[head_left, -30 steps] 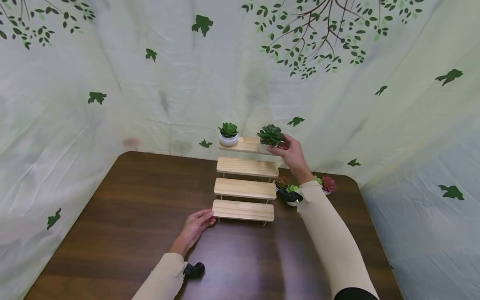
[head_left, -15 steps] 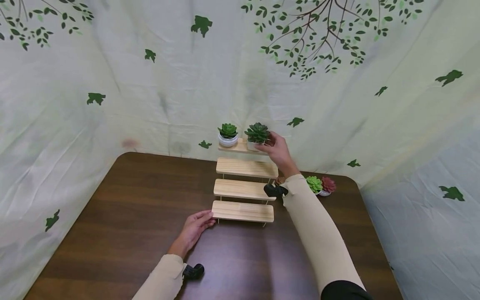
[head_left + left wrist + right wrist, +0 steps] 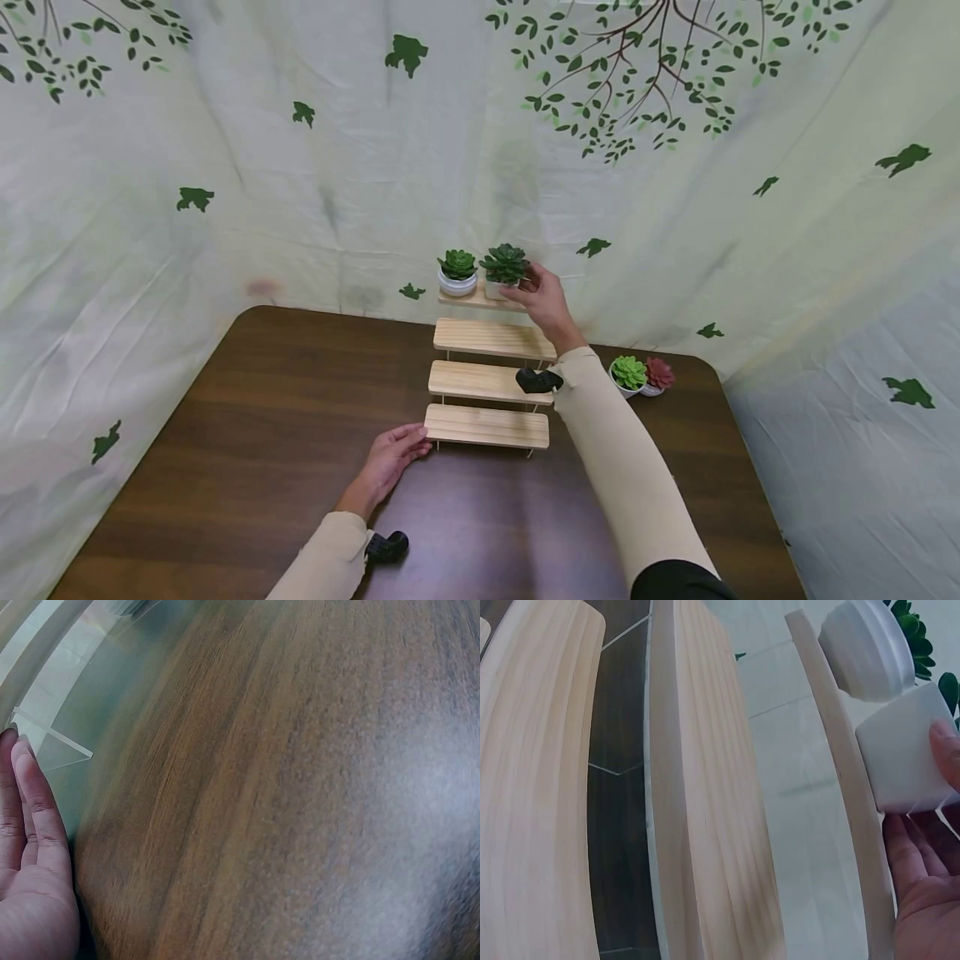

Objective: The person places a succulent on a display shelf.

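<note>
A wooden four-tier display stand (image 3: 491,337) with clear supports stands on the brown table. On its top shelf is a green succulent in a round white ribbed pot (image 3: 457,283). Right beside it, my right hand (image 3: 547,304) grips a darker green succulent in a squarish white pot (image 3: 504,268). In the right wrist view the thumb lies on one side of that white pot (image 3: 904,754) and the fingers on another, with its base against the shelf (image 3: 840,742). My left hand (image 3: 390,458) touches the left end of the lowest shelf with nearly straight fingers (image 3: 49,817).
A light green succulent (image 3: 628,372) and a red succulent (image 3: 658,374), both in white pots, stand on the table (image 3: 300,400) right of the stand, near my right sleeve. A pale curtain (image 3: 337,208) with leaf prints hangs behind the table's back edge.
My right hand has moved left along the top shelf with the dark green succulent, bringing it next to the other one. My left hand has stayed at the lowest shelf.
</note>
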`<act>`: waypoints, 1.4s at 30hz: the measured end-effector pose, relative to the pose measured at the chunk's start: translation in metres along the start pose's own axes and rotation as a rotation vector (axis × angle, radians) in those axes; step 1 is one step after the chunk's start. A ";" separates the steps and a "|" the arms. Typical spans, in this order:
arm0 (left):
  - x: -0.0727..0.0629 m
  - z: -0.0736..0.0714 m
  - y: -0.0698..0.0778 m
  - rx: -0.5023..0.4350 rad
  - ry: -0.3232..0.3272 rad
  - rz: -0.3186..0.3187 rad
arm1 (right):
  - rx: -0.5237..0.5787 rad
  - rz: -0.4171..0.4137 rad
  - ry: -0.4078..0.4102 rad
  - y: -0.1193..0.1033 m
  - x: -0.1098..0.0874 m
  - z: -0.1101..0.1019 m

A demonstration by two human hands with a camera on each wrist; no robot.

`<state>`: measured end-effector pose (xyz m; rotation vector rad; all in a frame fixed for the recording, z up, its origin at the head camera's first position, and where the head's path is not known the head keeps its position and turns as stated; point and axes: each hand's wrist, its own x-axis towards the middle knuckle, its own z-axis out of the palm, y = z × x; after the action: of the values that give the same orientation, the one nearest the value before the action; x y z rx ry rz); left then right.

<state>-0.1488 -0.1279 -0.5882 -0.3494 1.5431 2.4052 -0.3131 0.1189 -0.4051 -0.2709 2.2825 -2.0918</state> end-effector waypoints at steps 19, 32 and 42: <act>0.001 0.003 0.002 0.020 -0.024 0.011 | 0.048 0.018 0.041 0.002 -0.004 -0.009; 0.002 0.001 0.003 0.000 -0.020 -0.019 | 0.124 -0.072 0.211 0.006 -0.039 -0.056; 0.001 0.000 -0.001 -0.019 -0.009 -0.005 | 0.000 -0.048 0.330 0.031 -0.069 -0.088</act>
<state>-0.1492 -0.1272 -0.5889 -0.3451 1.5144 2.4164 -0.2605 0.2184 -0.4338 0.0238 2.4699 -2.3112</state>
